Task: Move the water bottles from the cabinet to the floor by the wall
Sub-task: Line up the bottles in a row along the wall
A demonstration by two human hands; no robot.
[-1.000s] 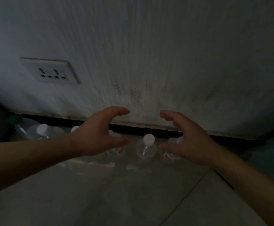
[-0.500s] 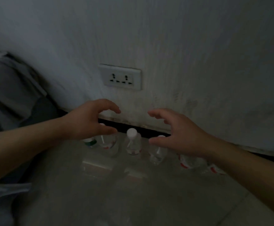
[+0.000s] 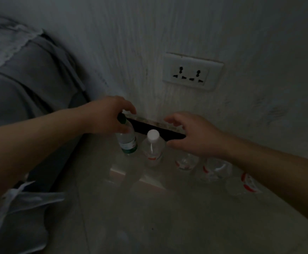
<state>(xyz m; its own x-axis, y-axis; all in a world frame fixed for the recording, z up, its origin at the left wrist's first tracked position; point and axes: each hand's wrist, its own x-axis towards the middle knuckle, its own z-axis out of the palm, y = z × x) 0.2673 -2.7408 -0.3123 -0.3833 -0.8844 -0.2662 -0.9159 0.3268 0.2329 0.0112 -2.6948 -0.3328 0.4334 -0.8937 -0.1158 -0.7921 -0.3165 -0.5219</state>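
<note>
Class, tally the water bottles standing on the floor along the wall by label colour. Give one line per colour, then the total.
green-label water bottle: 1 (the left hand grips its top)
red-label water bottles: 4
Total: 5

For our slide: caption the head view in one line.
Left hand grips a green-capped clear plastic bottle beside a white-capped clear plastic bottle by the wall; right hand open.
</note>
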